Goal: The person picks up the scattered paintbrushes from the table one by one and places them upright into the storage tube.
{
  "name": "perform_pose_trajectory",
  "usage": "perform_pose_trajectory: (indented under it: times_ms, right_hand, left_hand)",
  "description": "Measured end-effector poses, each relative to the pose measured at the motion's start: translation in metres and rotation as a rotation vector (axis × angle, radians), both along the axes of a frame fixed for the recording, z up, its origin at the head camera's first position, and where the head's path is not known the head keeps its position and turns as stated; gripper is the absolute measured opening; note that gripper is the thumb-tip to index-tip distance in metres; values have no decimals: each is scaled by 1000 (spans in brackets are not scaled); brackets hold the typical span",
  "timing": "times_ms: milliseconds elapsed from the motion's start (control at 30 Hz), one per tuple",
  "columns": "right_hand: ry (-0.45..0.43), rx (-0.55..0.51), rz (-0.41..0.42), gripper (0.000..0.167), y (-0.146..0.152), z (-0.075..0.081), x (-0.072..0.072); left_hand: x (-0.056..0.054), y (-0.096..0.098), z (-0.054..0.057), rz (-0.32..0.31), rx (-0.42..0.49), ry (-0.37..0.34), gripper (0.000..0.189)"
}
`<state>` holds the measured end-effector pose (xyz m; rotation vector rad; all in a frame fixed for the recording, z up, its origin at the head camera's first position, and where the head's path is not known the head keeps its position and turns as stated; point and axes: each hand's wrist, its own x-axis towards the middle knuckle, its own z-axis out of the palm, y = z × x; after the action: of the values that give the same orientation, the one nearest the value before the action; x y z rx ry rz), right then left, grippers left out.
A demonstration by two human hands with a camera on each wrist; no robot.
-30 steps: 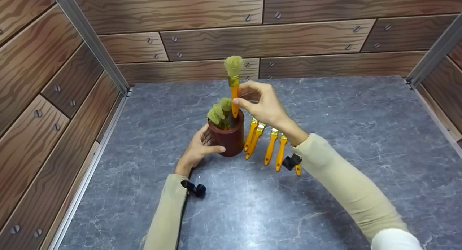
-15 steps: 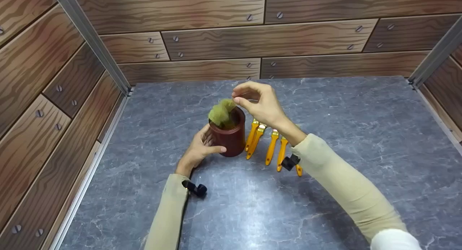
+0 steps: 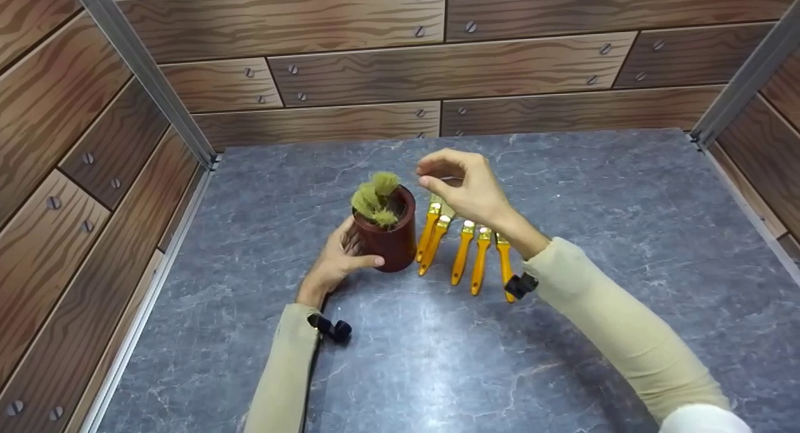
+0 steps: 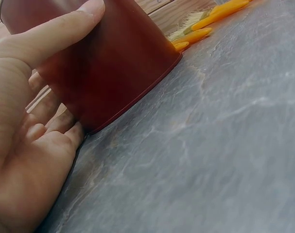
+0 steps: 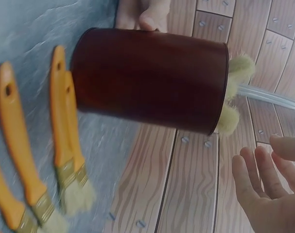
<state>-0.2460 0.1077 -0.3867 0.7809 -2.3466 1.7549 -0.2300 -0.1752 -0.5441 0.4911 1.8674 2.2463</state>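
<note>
A dark red cylindrical cup (image 3: 389,244) stands upright on the table, with the bristle heads of paintbrushes (image 3: 374,199) poking out of its top. My left hand (image 3: 334,258) holds the cup from its left side, thumb across the front and fingers behind, as the left wrist view (image 4: 38,97) shows close to the base. Just right of the rim and above it, my right hand (image 3: 465,183) is in the air, fingers loosely bent and holding nothing. Under and beside that hand, several orange-handled paintbrushes (image 3: 461,252) lie on the table, bristles away from me.
The grey marbled table (image 3: 400,370) runs back to a wood-plank-patterned wall (image 3: 350,77). Similar panels (image 3: 62,164) close off the left and right sides, with metal posts (image 3: 140,70) at the corners.
A paintbrush pinched in my right hand was lowered into the cup and let go. My right hand has since drawn slightly right, away from the rim. My left hand keeps hold of the cup.
</note>
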Motion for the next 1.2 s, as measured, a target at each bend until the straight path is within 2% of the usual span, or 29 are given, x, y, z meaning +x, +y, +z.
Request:
perform_pose_trajectory:
  times_ms: [300, 533, 667, 933, 1200]
  right_hand:
    - [-30, 98, -54, 23, 34, -11, 7]
    - [-34, 199, -85, 24, 56, -25, 11]
    - [-33, 259, -106, 24, 68, -34, 15]
    - [-58, 367, -118, 25, 84, -59, 20]
    - [-92, 467, -142, 26, 100, -78, 23]
  left_hand:
    - [1, 3, 3, 34, -69, -5, 109]
    - [2, 7, 3, 69, -139, 28, 106]
    - [2, 7, 2, 77, -142, 33, 104]
    - [3, 4, 0, 49, -121, 40, 96]
    - [3, 4, -1, 35, -101, 46, 94]
